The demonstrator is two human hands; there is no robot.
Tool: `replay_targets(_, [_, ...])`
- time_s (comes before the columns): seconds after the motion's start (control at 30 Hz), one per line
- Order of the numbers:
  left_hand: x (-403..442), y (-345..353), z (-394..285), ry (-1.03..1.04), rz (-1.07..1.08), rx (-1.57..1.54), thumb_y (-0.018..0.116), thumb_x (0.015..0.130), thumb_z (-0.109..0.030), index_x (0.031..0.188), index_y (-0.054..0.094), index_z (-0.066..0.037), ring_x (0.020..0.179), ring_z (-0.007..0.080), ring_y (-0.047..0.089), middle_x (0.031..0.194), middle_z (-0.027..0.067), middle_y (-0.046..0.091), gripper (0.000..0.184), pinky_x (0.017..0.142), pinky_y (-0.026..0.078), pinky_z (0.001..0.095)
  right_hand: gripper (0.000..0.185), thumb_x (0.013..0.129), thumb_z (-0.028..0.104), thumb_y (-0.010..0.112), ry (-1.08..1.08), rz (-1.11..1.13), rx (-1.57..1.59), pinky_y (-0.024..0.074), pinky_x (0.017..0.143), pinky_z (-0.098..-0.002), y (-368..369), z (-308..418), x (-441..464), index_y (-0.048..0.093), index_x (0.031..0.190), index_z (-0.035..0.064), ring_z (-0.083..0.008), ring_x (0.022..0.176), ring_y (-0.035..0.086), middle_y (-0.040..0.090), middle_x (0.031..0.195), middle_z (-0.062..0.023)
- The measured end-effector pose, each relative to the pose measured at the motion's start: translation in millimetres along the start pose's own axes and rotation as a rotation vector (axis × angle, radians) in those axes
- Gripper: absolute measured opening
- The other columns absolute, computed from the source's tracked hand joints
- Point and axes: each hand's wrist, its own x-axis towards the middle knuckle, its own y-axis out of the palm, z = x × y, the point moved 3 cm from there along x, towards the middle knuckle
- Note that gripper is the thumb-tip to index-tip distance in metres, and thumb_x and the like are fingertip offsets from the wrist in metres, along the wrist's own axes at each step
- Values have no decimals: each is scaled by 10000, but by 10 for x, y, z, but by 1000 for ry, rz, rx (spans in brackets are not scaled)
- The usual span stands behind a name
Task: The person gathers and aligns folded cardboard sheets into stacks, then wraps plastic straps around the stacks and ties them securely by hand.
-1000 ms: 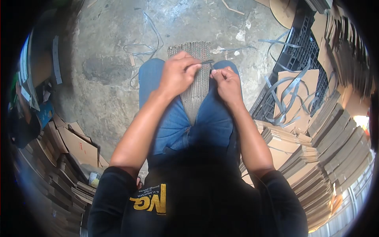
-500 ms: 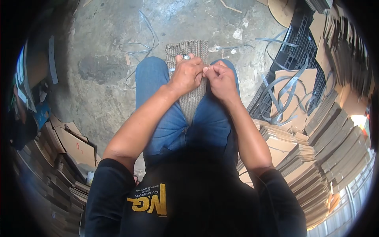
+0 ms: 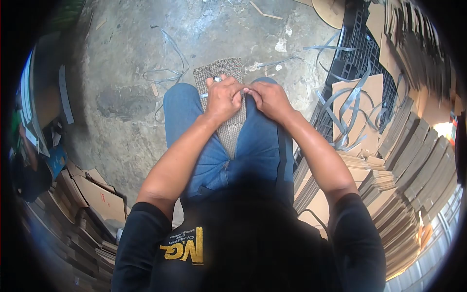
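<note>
A bundle of corrugated cardboard sheets (image 3: 228, 132) stands between my knees, its ridged edges facing up. A pale plastic strap (image 3: 204, 96) shows at the bundle's left side and runs under my left hand (image 3: 224, 100). That hand wears a ring and lies across the bundle with its fingers closed. My right hand (image 3: 268, 100) is at the bundle's right edge, thumb and fingers pinched together. The fingertips of both hands meet there, along the line of the strap. Most of what they pinch is hidden by the fingers.
Loose grey straps (image 3: 352, 109) tangle over a cardboard sheet and a black plastic pallet (image 3: 359, 44) at right. Stacked cardboard (image 3: 389, 194) rises close by my right arm. More cardboard (image 3: 99, 197) leans at left. Another strap (image 3: 177, 58) lies on the concrete floor (image 3: 131, 131).
The view has shifted, moving the bundle slightly left in the picture. My right hand has turned, its elbow swinging outward, and its fingers point more toward the left hand. Both hands stay together at the bundle.
</note>
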Motion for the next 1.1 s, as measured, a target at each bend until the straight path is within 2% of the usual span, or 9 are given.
replay_targets(0.13, [-34,-33,-7,53,-47,-5,721,760,-58,866,767,-145,842,227,620,807,-6,655,145,829,320,410,60,908,106,646,-89,-25,-32,526,706,-493,-54,-37,27,661,929,52,-386,806,673,682,860,-153])
replay_targets(0.27, [-72,-157,-27,68,-108,126,751,785,-138,873,752,-172,930,215,591,826,-30,633,94,936,281,464,33,892,105,646,-99,-44,-79,493,729,-460,-71,-162,86,651,895,73,-366,787,659,673,832,-131])
replay_targets(0.4, [-113,-198,3,35,-38,244,723,825,-199,919,757,-196,973,213,585,896,-41,636,100,940,266,496,26,874,113,655,-138,-46,-123,461,770,-418,-85,-174,125,648,874,88,-327,790,656,679,824,-105])
replay_targets(0.53, [-101,-208,-47,30,-80,283,727,830,-183,919,760,-199,948,205,593,873,-38,638,96,909,276,474,31,857,98,679,-214,-112,-176,423,787,-399,-155,-140,191,666,884,88,-301,739,620,674,818,-86])
replay_targets(0.73, [-148,-179,-20,9,-99,326,733,840,-191,888,761,-203,964,193,597,870,-39,639,58,878,287,457,16,859,108,681,-215,-70,-192,405,852,-420,-194,-131,246,669,856,97,-276,745,603,673,802,-62])
replay_targets(0.83, [-79,-241,-98,-41,-43,331,724,856,-203,860,760,-165,974,215,595,861,-10,634,53,876,288,470,31,857,144,665,-203,-37,-243,410,889,-447,-181,-145,231,668,845,116,-260,781,650,694,819,-54])
replay_targets(0.93, [-35,-267,-8,-210,107,260,699,894,-252,840,762,-109,996,264,600,880,37,651,165,904,288,499,32,850,153,683,-190,-101,-177,402,910,-446,-136,-154,148,680,846,121,-245,791,656,692,817,-47])
replay_targets(1.03, [230,-369,55,-275,447,173,640,944,-298,858,769,-67,1039,315,603,930,78,674,278,947,283,524,47,846,112,708,-161,-124,-134,403,922,-428,-101,-74,-25,696,888,94,-241,816,637,664,803,-53])
replay_targets(1.1, [415,-429,-77,-300,675,254,576,968,-351,881,787,-72,1129,329,605,1010,120,727,360,1004,282,515,30,838,125,704,-172,-155,-185,396,927,-443,-95,4,-103,707,865,110,-222,847,645,677,810,-36])
